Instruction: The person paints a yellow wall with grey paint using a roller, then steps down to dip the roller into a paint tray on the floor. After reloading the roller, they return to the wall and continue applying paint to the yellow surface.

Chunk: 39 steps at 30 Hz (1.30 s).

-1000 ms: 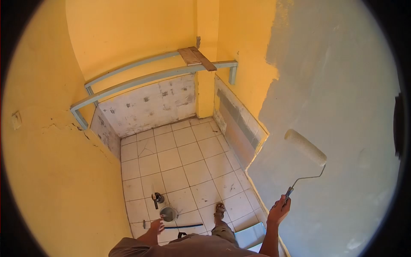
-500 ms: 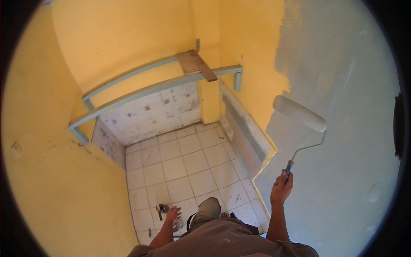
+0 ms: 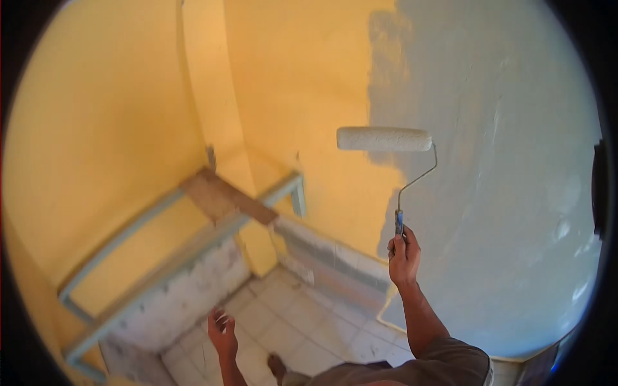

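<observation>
A paint roller with a pale, wide sleeve lies level across the border between yellow wall and grey paint. Its bent wire frame runs down to a blue-and-dark handle, which my right hand grips with the arm raised. My left hand hangs over the tiled floor, fingers apart and partly curled, holding nothing. The grey area has an uneven left edge.
A grey-green frame spans the corner at the left, with brown boards lying across it. Below are a low whitish wall section and pale floor tiles. A foot shows at the bottom.
The view has turned toward the right wall. The roller has moved up and left onto the yellow edge and is now level instead of slanted. My left hand has risen.
</observation>
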Motion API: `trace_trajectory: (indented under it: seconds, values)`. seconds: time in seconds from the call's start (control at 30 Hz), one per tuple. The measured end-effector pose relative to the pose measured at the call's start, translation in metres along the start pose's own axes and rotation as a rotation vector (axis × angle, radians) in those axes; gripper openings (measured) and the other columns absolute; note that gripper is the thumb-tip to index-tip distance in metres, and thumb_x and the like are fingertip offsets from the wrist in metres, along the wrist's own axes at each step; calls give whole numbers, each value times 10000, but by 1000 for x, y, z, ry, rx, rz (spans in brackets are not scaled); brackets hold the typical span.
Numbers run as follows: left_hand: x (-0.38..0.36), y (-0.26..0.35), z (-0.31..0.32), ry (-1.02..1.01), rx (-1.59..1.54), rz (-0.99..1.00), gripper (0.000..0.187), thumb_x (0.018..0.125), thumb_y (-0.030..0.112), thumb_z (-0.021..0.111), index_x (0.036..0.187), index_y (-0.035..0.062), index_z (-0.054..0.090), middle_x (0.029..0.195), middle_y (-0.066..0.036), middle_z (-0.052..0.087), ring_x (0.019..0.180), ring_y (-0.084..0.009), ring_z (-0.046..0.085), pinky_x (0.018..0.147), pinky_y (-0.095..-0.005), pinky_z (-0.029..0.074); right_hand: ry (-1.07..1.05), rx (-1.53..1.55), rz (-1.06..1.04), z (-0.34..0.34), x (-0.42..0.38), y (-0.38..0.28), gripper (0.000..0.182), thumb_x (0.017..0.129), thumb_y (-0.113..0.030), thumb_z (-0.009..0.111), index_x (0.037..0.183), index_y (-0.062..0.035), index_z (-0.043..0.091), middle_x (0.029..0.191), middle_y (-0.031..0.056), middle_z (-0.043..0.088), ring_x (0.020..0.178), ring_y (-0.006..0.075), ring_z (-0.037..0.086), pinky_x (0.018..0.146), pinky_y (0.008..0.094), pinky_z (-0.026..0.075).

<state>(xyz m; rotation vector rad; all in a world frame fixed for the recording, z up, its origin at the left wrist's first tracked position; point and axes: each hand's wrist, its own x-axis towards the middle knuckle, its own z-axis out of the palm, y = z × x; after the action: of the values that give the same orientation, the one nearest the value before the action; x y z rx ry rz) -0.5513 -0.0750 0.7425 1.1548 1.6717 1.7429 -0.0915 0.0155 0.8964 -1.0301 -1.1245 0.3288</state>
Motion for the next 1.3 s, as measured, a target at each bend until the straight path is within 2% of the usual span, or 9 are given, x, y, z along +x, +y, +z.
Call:
trace_trajectory:
  seconds: [0.13,0.33,0.4,0.53,0.67,0.77,0.97,1.03,1.3]
  values:
    - [148,53,-42,-136,96,274,627,891,101,720,1487,40,534,1286,-154,664,1143,-263,640,979,-400,511,152,-20,-54,110,40,-54,337,1090,-127,494,1413,-32,512,770,24,631,588,48,445,540,249,366]
    - [265,74,-42,-269,166,410,620,841,105,757,1419,-9,562,1249,-193,666,1185,-333,631,1035,-451,470,251,-243,-151,196,125,-94,370,1079,-131,531,1444,-74,550,882,94,748,620,91,543,600,291,449]
    - [284,65,-35,-306,186,500,635,815,148,810,1383,-16,579,1260,-207,656,1206,-375,622,1045,-476,458,284,-355,-268,213,160,-101,365,1076,-148,534,1434,-97,588,933,131,771,708,178,662,684,345,518]
    - [307,39,-6,-412,264,580,694,782,220,835,1392,6,581,1294,-208,637,1227,-405,587,1070,-502,418,365,-526,-346,232,211,-101,407,1060,-187,547,1457,-108,592,974,176,775,893,341,755,819,427,567]
    - [311,39,-3,-461,381,606,715,780,246,836,1401,6,574,1310,-206,627,1265,-403,561,1083,-511,407,406,-552,-352,237,237,-93,431,1058,-191,556,1482,-121,585,968,176,774,883,343,754,810,428,570]
    - [317,43,0,-508,411,560,738,770,276,844,1403,7,575,1318,-207,622,1292,-407,538,1097,-519,397,411,-639,-290,236,250,-86,456,1074,-187,532,1521,-101,562,991,173,775,845,245,731,798,389,552]
    - [319,43,9,-538,427,493,736,755,188,861,1409,20,568,1347,-215,600,1278,-404,544,1104,-506,412,429,-638,-300,244,282,-89,456,1071,-178,531,1518,-95,568,1020,194,774,925,282,758,860,406,565]
    - [319,43,9,-529,448,523,734,756,184,862,1408,22,569,1350,-213,595,1285,-407,539,1109,-509,409,505,-629,-486,248,304,-87,439,1054,-185,547,1486,-124,600,938,212,756,811,369,726,724,464,549]
    - [323,35,5,-549,428,532,721,779,196,854,1415,30,559,1359,-218,581,1301,-418,522,1124,-524,393,515,-686,-421,261,332,-118,444,1050,-179,540,1482,-95,602,960,218,761,748,368,713,672,468,533]
